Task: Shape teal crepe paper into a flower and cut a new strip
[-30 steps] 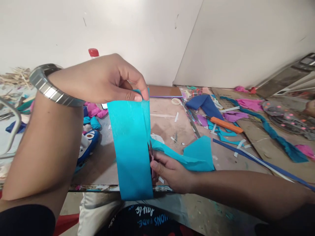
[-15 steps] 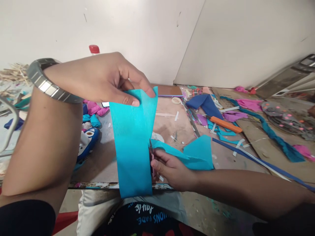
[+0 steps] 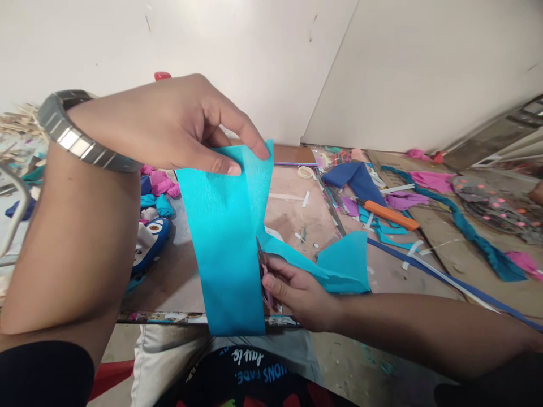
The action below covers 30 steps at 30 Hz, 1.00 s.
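Note:
A wide strip of turquoise crepe paper (image 3: 229,243) hangs from my left hand (image 3: 190,127), pinched at its top edge between thumb and fingers. Its lower end reaches past the table's front edge. In my right hand (image 3: 301,294) is a small pair of scissors (image 3: 263,277) with pinkish handles, fingers closed around them. The blades point up and lie at the strip's right edge, where a cut-away turquoise piece (image 3: 343,260) spreads off to the right over the table. Part of the handles is hidden by my fingers.
An orange utility knife (image 3: 391,215) lies on the right among blue and purple scraps. A roll of tape (image 3: 304,172) sits at the back. To the left are a blue-and-white object (image 3: 153,243) and pink crumpled pieces (image 3: 163,183). A white wall (image 3: 254,62) stands behind.
My left hand has risen slightly, lifting the strip's top and drawing its upper left edge leftward. The scissors remain at the strip's right edge, nearly unmoved.

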Each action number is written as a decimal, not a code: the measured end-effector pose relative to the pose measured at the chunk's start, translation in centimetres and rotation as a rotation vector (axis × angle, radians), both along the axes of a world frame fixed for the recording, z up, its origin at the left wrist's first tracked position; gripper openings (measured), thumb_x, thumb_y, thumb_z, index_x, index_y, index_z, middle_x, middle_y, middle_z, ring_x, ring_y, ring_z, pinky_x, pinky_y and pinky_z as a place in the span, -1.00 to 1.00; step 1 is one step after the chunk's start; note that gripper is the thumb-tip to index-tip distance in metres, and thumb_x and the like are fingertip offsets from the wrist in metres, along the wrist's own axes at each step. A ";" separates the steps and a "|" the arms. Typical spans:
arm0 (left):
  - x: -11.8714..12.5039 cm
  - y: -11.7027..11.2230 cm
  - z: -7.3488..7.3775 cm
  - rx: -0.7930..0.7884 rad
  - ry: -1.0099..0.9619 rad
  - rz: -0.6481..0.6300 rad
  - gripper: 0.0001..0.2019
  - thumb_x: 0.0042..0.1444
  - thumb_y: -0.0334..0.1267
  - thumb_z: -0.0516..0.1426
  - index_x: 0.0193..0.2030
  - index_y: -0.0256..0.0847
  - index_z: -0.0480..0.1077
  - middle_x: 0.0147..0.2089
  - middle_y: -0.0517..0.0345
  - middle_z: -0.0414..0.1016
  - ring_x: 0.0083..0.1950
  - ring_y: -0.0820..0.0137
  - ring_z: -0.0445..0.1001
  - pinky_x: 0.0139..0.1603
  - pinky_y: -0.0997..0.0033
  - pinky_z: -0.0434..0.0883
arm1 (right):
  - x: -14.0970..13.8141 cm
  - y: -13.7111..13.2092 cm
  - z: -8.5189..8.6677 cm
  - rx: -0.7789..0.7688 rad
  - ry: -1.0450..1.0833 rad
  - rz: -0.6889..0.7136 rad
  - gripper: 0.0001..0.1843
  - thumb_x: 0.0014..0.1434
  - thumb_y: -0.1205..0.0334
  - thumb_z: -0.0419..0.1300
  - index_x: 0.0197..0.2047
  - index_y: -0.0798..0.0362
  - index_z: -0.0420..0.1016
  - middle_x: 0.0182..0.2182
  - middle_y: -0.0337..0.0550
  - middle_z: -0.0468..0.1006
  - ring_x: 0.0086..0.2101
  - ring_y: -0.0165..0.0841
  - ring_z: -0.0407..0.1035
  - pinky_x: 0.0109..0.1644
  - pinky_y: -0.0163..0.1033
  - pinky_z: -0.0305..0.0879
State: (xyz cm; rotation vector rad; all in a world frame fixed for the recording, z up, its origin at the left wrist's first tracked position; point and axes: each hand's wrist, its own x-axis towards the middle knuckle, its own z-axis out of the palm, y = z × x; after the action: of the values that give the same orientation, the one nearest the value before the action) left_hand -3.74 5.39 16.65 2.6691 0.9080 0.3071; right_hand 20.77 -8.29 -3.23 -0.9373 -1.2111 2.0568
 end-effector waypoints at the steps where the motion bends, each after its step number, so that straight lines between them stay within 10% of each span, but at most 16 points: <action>1: 0.0 0.0 0.0 0.001 0.006 0.003 -0.34 0.15 0.06 0.22 0.24 -0.43 0.47 -0.40 0.37 0.50 -0.47 0.80 0.21 -0.25 0.60 0.31 | 0.0 0.0 0.1 -0.026 -0.004 -0.013 -0.16 0.12 -0.33 0.37 0.29 -0.02 0.37 -0.43 -0.32 0.37 -0.44 -0.44 0.29 -0.31 -0.28 0.29; 7: 0.4 0.1 -0.3 -0.007 0.016 -0.039 -0.37 0.18 0.04 0.20 0.25 -0.42 0.46 -0.40 0.37 0.51 -0.48 0.80 0.24 -0.29 0.66 0.30 | -0.3 0.3 0.6 -0.071 0.032 -0.061 -0.36 0.04 -0.26 0.46 -0.08 0.07 0.43 -0.45 -0.35 0.40 -0.47 -0.50 0.29 -0.37 -0.34 0.22; 20: 0.7 -0.1 -0.3 -0.090 -0.067 -0.088 -0.64 0.19 -0.20 0.30 0.13 -0.12 0.59 -0.49 0.47 0.50 -0.58 0.73 0.22 -0.56 0.84 0.16 | -0.3 0.5 1.2 -0.003 -0.020 -0.019 -0.40 0.06 -0.33 0.41 -0.25 0.05 0.41 -0.53 -0.32 0.43 -0.51 -0.46 0.30 -0.42 -0.32 0.19; 30: 0.7 -0.2 0.0 -0.065 -0.001 -0.061 -0.38 0.17 0.05 0.20 0.22 -0.41 0.49 -0.42 0.42 0.44 -0.43 0.79 0.24 -0.22 0.65 0.28 | -0.3 0.3 1.4 -0.008 -0.028 -0.021 -0.40 0.08 -0.34 0.39 -0.31 0.06 0.40 -0.54 -0.30 0.43 -0.52 -0.47 0.26 -0.44 -0.33 0.15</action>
State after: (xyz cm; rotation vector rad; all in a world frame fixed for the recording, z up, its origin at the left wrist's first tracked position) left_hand -3.02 5.21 16.62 2.6307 0.8206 0.2607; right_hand 20.49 -7.95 -1.78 -0.9816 -1.2034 2.0397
